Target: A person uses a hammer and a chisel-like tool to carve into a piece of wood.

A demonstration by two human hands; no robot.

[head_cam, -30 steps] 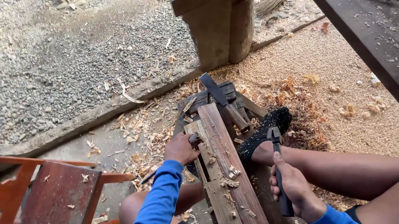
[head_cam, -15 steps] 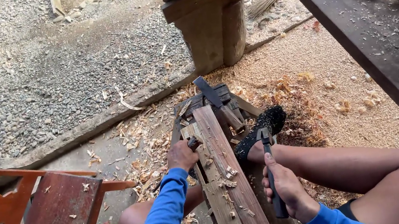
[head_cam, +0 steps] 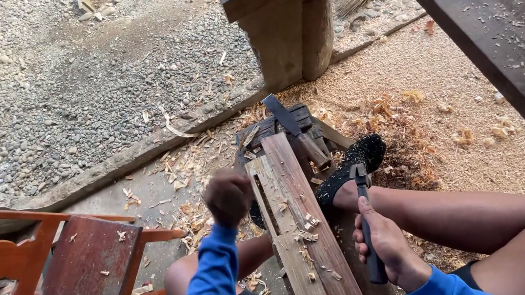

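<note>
I sit with a long reddish wooden plank running away from me between my legs, chips scattered along it. My left hand, in a blue sleeve, is a closed fist just left of the plank's edge. It is blurred, and I cannot make out anything in it. My right hand grips the black handle of a hammer beside the plank, with the head pointing away near my foot in a black sandal. A broad-bladed knife lies on a dark block at the plank's far end.
An orange-red wooden chair lies tipped at my left. A thick wooden post stands ahead, and a dark workbench with black cable runs along the right. Shavings and sawdust cover the ground, with gravel beyond a concrete kerb.
My left hand has come off the plank's edge, where it rested near a small dark object, and is now blurred. The hammer hand has hardly moved.
</note>
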